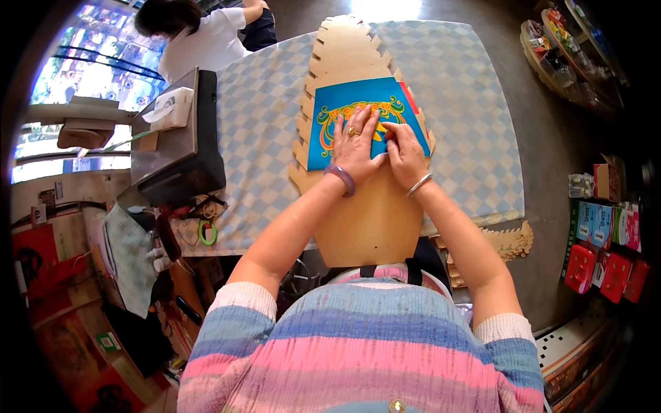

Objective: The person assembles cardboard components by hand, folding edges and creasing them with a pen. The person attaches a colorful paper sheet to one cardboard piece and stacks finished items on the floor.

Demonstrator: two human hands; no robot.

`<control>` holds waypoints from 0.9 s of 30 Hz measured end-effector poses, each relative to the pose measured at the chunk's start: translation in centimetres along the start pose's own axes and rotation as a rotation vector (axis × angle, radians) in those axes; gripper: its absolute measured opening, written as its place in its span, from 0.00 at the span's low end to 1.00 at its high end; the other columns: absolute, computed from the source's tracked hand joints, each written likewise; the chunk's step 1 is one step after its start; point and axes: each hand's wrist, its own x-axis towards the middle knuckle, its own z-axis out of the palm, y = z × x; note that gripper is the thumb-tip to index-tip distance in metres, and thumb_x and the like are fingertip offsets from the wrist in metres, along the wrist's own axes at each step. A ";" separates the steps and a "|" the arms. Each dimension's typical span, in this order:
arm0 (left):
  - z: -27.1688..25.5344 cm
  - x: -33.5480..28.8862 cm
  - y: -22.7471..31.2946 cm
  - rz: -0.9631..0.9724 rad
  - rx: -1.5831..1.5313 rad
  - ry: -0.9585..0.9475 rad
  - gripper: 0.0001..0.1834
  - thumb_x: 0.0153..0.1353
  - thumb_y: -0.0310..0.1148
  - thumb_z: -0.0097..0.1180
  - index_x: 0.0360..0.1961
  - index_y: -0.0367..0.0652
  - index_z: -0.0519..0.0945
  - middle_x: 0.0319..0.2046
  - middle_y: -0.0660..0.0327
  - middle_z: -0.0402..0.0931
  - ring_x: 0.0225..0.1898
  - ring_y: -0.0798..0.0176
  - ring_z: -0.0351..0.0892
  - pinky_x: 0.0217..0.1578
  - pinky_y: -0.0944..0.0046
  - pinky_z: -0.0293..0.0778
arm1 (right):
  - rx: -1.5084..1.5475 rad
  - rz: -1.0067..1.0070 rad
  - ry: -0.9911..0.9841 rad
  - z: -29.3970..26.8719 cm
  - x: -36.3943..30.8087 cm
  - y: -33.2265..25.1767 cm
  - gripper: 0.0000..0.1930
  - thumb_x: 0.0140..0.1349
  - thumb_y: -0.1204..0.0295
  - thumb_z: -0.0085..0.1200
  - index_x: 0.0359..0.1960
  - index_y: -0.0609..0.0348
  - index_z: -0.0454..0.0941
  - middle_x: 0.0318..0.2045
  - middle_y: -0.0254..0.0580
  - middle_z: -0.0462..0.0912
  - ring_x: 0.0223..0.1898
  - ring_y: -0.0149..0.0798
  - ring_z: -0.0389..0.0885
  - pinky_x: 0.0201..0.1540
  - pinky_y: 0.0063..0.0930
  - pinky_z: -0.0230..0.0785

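A long pale wooden board point(368, 227) with notched edges lies across the table and reaches back toward my lap. On it rests a blue sheet point(344, 96) bearing a yellow, orange and green scroll ornament. My left hand point(354, 146), with a ring and a purple bangle, is spread flat on the sheet over the ornament. Close beside it, my right hand point(406, 153), wearing a silver bangle, bends its fingers against the sheet near a yellow shape point(379, 129). What its fingertips pinch, if anything, is hidden. A red strip point(409, 96) shows along the sheet's right edge.
A checked cloth covers the table point(461, 103). To the left stand a dark box-shaped machine point(182, 131) with a tissue pack point(171, 109) and green-handled scissors point(207, 233). Another person point(200, 38) sits far left. Carved wooden pieces point(506, 242) lie low right; shelves point(571, 55) stand beyond.
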 end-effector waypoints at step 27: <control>-1.4 -2.1 -5.2 0.020 0.374 -0.027 0.30 0.63 0.51 0.46 0.67 0.60 0.61 0.68 0.66 0.51 0.71 0.59 0.40 0.66 0.38 0.33 | 0.056 0.225 0.001 -2.5 0.5 1.1 0.14 0.62 0.67 0.51 0.47 0.60 0.74 0.35 0.47 0.80 0.42 0.43 0.79 0.46 0.35 0.70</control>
